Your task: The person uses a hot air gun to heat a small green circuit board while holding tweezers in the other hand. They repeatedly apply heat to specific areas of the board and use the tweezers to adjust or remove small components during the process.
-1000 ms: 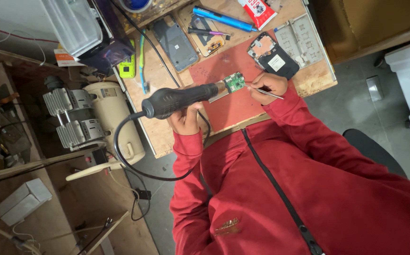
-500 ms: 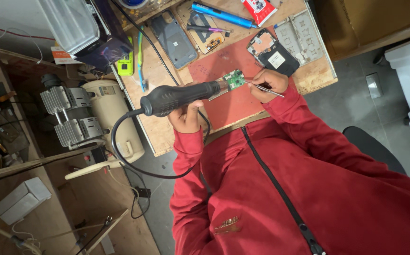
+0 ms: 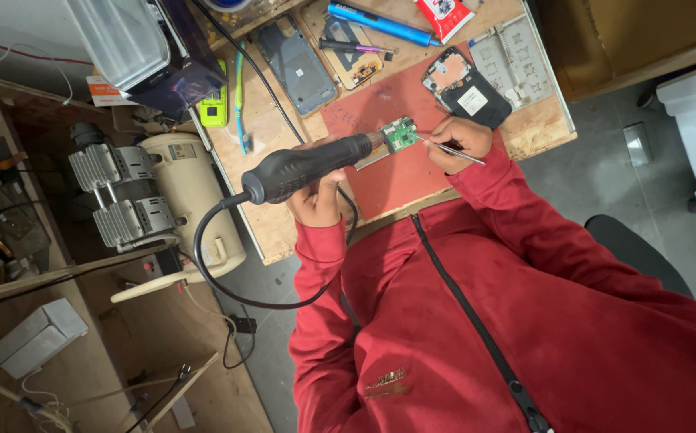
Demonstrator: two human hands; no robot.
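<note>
**A:** So what's each hand doing here?

**B:** Left hand (image 3: 316, 196) has its fingers wrapped tight round a black hot-air gun (image 3: 308, 167), nozzle right up against a small green circuit board (image 3: 401, 134). Right hand (image 3: 459, 140) pinches thin metal tweezers (image 3: 452, 151), tip at the board's edge.

**A:** And where's the board?

**B:** On the red mat (image 3: 396, 172) on the wooden bench (image 3: 264, 216), with an opened phone (image 3: 464, 90) just beyond it.

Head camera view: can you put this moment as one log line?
left hand: grips black hot-air tool | nozzle at green circuit board | right hand: holds tweezers | red mat beneath
</note>
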